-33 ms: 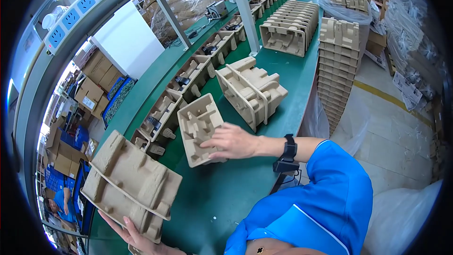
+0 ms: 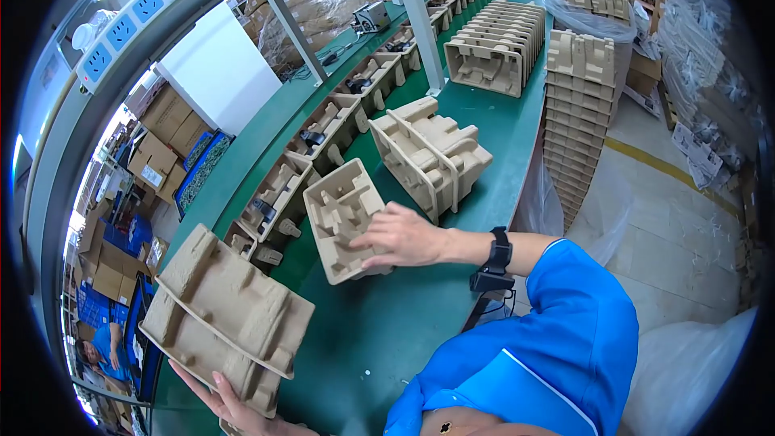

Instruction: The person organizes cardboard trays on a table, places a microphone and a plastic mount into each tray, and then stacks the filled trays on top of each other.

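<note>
My left hand (image 2: 230,405) holds nested brown moulded-pulp trays (image 2: 234,291) by their lower edge, tilted, undersides facing me. Its fingers lie along the near side, partly hidden by the trays. My right hand (image 2: 402,236) reaches over the right wall of another pulp tray (image 2: 324,226), its fingers inside the moulded hollow and the tray tipped. How its thumb meets the wall is hard to see. Just beyond that hand, a small nested group of pulp trays (image 2: 432,157) lies on its side on the green table (image 2: 387,315).
A row of trays with dark parts (image 2: 312,139) runs along the left side of the table. Farther back stand a row of upright trays (image 2: 488,64) and a tall tray stack (image 2: 575,113) beside the table. A metal post (image 2: 416,20) rises from the table.
My right hand and the tray under it have shifted very slightly. The trays in my left hand have edged a little to the right.
</note>
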The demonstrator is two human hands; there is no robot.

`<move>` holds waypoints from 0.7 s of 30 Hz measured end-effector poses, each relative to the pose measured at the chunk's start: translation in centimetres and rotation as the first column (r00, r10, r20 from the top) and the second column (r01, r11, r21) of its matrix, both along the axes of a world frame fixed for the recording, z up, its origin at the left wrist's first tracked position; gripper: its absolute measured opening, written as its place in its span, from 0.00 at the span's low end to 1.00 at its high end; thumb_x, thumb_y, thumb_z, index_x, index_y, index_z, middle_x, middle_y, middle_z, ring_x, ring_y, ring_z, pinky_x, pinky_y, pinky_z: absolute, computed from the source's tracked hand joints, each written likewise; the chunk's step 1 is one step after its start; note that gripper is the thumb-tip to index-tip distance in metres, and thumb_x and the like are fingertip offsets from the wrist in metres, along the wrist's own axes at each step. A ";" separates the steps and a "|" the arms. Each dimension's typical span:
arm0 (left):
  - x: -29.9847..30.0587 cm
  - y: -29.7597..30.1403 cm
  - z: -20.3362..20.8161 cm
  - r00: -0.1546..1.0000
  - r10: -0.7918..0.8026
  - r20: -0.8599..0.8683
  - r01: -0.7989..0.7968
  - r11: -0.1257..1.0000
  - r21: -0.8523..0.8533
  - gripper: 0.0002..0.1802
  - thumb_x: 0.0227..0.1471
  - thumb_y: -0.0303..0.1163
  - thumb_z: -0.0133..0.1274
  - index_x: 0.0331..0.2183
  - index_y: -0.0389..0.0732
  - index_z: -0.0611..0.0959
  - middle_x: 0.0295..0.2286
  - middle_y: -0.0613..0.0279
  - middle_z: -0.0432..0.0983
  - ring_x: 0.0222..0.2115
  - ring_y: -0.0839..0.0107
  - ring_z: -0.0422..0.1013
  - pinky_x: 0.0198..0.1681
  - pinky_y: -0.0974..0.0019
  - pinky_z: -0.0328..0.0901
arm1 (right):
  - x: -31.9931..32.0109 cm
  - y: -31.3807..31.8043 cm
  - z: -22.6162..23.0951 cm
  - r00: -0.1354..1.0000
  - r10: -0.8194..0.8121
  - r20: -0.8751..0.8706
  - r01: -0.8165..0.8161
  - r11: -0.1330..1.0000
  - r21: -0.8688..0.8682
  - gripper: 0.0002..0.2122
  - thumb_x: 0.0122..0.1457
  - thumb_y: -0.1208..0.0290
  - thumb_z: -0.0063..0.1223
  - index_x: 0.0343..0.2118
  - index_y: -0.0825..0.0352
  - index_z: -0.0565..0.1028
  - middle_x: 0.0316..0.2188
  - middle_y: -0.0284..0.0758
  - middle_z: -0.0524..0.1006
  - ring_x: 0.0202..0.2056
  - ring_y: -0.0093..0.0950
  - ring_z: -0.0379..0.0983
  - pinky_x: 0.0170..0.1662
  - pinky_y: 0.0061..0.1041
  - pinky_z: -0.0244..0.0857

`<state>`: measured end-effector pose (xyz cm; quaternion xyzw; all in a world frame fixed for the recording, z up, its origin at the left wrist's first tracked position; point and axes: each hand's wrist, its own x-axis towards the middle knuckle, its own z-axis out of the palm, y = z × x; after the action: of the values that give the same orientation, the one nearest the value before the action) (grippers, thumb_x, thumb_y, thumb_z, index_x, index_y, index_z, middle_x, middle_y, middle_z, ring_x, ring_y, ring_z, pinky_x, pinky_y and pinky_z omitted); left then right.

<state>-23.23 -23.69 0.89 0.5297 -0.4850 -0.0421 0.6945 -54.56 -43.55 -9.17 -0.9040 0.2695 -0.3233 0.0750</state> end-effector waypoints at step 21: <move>-3.3 3.6 -3.7 0.992 -0.057 0.111 0.064 0.996 -0.062 0.37 0.59 0.32 0.45 0.65 0.40 0.49 0.63 0.50 0.49 0.62 0.58 0.51 0.64 0.57 0.47 | 10.2 6.2 7.4 0.716 0.209 0.666 -0.637 0.588 0.499 0.35 0.54 0.57 0.62 0.60 0.67 0.57 0.40 0.40 0.70 0.44 0.30 0.68 0.48 0.29 0.62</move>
<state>-26.55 -20.12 -2.78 0.4933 -0.5392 -0.0186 0.6824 -44.36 -37.39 -1.81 -0.7119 0.1029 -0.4072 0.5629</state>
